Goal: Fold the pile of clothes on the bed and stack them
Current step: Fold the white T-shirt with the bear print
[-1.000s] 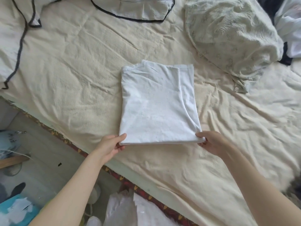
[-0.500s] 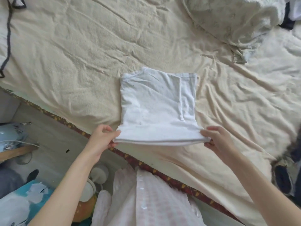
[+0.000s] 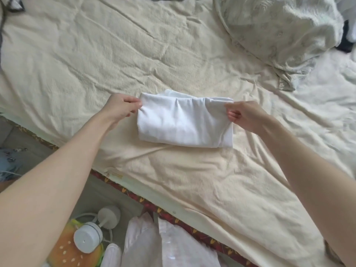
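Observation:
A white garment (image 3: 183, 124) lies folded in half as a short wide rectangle on the cream bed sheet (image 3: 96, 60), near the bed's front edge. My left hand (image 3: 120, 107) pinches its far left corner. My right hand (image 3: 244, 114) pinches the far right corner. Both corners sit at the far edge of the fold, with the doubled layer resting over the lower half. More clothes, white and dark (image 3: 348, 33), show at the far right edge behind the pillow.
A pale green pillow (image 3: 279, 29) lies at the back right. A dark-trimmed fabric (image 3: 7, 8) lies at the far left corner. Beside the bed, on the floor, are a white round device (image 3: 88, 237), a burger-print cushion (image 3: 73, 253) and my white clothing (image 3: 163, 245).
Both hands lifted the near edge of the white garment and carried it away from me onto the far edge, halving its length. The camera also tilted down toward the floor.

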